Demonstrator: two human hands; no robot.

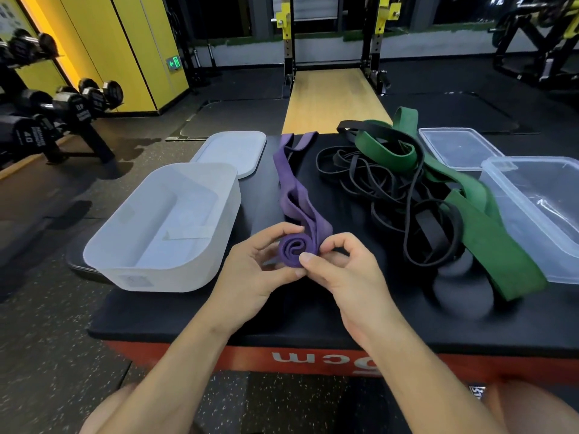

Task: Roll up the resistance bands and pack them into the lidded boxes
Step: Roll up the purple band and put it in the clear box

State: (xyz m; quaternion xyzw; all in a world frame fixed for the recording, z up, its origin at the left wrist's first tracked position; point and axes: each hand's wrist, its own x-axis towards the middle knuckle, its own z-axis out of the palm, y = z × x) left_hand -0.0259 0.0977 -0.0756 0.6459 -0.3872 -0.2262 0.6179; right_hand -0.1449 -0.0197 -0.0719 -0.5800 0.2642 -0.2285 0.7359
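Observation:
A purple resistance band (289,186) lies along the black box top, its near end wound into a small coil. My left hand (253,267) cups the coil from the left and my right hand (338,264) pinches it from the right. An open white box (219,214) stands to the left, its white lid (233,150) behind it. Right of the purple band lie tangled thin black bands (376,180) and a wide green band (476,220). A clear plastic box (539,245) sits at the right, with its clear lid (451,148) behind.
Everything rests on a black-topped, red-sided plyo box (188,314). Its near edge is just below my wrists. A dumbbell rack (62,114) stands at the far left, and a squat rack with a wooden platform (332,98) lies beyond the box.

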